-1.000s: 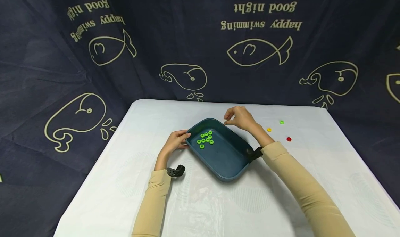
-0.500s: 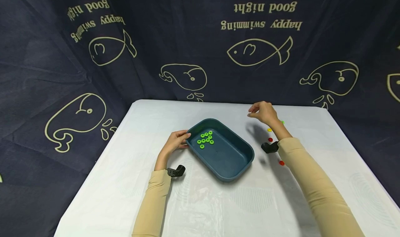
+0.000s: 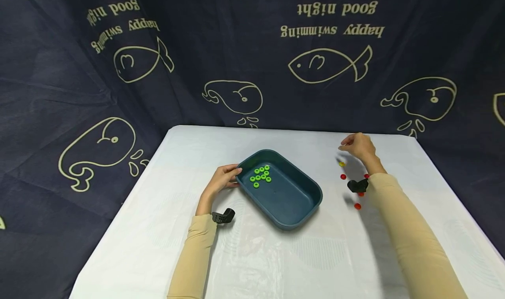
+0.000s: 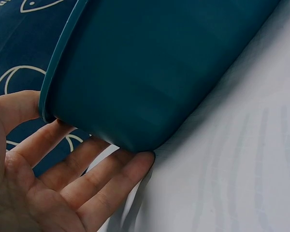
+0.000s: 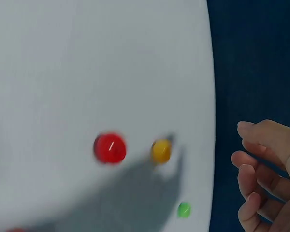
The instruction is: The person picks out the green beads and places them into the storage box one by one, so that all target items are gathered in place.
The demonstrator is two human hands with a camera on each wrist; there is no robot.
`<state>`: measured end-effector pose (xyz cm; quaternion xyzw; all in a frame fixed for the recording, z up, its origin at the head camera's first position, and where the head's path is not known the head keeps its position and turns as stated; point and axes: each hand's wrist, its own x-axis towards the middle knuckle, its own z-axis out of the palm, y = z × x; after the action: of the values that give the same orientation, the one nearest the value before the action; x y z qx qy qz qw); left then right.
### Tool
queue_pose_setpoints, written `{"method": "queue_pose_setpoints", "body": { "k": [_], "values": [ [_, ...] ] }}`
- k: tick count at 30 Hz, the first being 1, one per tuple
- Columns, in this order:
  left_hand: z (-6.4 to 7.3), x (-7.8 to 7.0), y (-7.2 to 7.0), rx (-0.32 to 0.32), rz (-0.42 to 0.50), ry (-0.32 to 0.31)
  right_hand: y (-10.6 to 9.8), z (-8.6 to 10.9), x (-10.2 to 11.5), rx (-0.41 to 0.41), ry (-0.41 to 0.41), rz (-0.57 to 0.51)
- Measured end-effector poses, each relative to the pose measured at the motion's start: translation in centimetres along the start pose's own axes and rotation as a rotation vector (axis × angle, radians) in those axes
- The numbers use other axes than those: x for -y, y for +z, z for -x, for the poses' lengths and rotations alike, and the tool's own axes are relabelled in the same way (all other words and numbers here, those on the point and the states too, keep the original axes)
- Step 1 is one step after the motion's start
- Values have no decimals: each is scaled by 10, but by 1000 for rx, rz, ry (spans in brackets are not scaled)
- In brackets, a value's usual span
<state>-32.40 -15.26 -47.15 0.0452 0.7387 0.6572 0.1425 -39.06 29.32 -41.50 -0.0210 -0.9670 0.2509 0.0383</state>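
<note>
A dark teal plastic bin [image 3: 282,200] sits at the middle of the white table, with several small bright green rings [image 3: 263,176] gathered at its left end. At that end my left hand [image 3: 218,180] grips the bin; in the left wrist view the thumb goes over the rim and the fingers [image 4: 121,186] lie against the outer wall [image 4: 150,72]. My right hand [image 3: 360,147] hovers over the far right of the table, fingers loosely bent and holding nothing. Near it are a small yellow piece [image 5: 161,151], a red piece [image 5: 110,148] and a green piece [image 5: 184,210].
More red pieces [image 3: 357,206] lie to the right of the bin, below the right wrist. A dark blue curtain [image 3: 272,101] printed with fish and whales hangs behind the table's far edge. Each wrist wears a black camera mount [image 3: 223,215].
My right hand has swung from above the bin's far rim out to the right, over the loose coloured pieces. My left hand and the bin have stayed in place.
</note>
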Motion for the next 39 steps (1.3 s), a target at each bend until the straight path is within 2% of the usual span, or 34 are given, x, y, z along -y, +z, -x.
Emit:
{"method": "queue_pose_setpoints", "body": {
  "k": [5,14,23,29,39],
  "values": [
    [-1,1,-1,-7,-3,4,1,-1,-24,-11,73,-3],
    [-1,4,1,-12,-6,-7,15,6,-58,-54,213,-94],
    [0,3,2,-13,-17,11,30,3,-74,-97,368,-208],
    [-1,1,1,-13,-9,7,35,2,-76,-143,387,-218],
    [1,-1,2,-10,-11,5,39,0,-75,-123,383,-177]
  ]
}}
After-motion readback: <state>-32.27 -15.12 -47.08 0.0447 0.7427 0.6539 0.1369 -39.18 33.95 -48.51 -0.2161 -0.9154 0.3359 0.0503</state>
